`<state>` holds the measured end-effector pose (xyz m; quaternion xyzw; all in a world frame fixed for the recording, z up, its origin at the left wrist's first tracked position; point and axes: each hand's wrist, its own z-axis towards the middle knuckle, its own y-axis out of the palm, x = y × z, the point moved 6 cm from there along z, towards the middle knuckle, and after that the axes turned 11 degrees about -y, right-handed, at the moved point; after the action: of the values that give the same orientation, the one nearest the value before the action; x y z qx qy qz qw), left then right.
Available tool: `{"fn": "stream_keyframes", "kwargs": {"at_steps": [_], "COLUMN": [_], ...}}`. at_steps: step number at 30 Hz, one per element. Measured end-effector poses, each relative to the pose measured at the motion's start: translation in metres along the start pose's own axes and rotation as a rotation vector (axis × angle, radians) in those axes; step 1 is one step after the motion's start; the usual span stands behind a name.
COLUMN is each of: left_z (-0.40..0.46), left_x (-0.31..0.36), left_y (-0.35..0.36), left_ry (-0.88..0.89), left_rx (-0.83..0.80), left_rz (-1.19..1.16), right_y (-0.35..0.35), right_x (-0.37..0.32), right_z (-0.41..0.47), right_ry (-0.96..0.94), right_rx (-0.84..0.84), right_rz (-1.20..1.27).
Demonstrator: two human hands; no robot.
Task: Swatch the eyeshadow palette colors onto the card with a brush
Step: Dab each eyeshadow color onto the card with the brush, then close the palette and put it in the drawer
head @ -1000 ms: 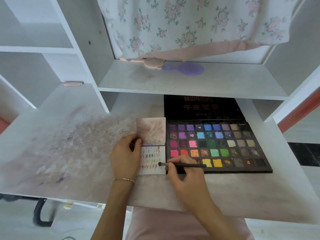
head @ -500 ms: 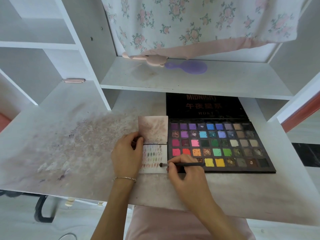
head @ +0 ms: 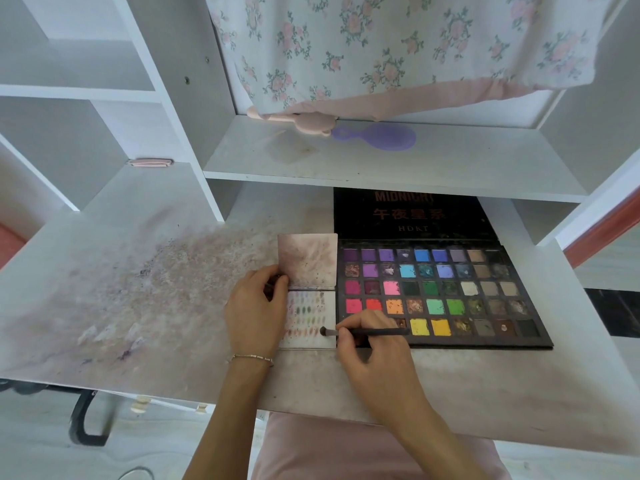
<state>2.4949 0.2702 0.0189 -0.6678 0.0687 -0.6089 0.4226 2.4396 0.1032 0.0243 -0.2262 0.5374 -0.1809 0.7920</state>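
Barely shifted since a second ago: brush (head: 367,331) tip nudged slightly leftward on the card (head: 311,318). Right hand (head: 372,348) pinching one dark brush near its ferrule, bristles touching the card's lower right corner beside rows of swatches. Left hand (head: 254,311) pressing the card's left edge, thumb curled at its fold. One folded card, upper flap smudged pink. One open eyeshadow palette (head: 436,289) just right of the card, touching it, on the stained bench (head: 138,306). Two hands in view.
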Motion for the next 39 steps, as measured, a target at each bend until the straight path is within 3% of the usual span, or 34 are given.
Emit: {"fn": "stream_keyframes", "kwargs": {"at_steps": [16, 20, 24, 28, 30, 34, 39], "left_z": [0.000, 0.000, -0.002, -0.004, -0.006, -0.013, -0.040], "left_x": [0.000, 0.000, 0.003, 0.005, 0.003, 0.010, 0.028], "left_y": [0.000, -0.001, -0.004, -0.012, -0.016, -0.024, -0.020], "left_ry": [0.005, -0.004, -0.008, -0.062, -0.083, 0.008, 0.442], "left_rx": [-0.006, -0.015, -0.074, -0.259, -0.310, -0.410, -0.347], "left_rz": [0.011, -0.013, -0.129, -0.475, -0.532, -0.419, 0.265], "right_y": [-0.001, -0.013, -0.022, -0.028, -0.033, -0.046, -0.046], "right_x": [0.000, 0.002, 0.009, 0.014, 0.014, 0.021, 0.023], "right_z": [-0.001, -0.002, -0.005, -0.007, -0.007, -0.004, 0.011], "right_ry": [-0.015, 0.034, 0.082, 0.132, 0.140, 0.208, 0.218], "right_rx": [0.018, 0.202, 0.351, 0.422, 0.424, 0.416, 0.218], "right_rz": [0.022, 0.277, 0.426, 0.461, 0.435, 0.406, 0.297]}}
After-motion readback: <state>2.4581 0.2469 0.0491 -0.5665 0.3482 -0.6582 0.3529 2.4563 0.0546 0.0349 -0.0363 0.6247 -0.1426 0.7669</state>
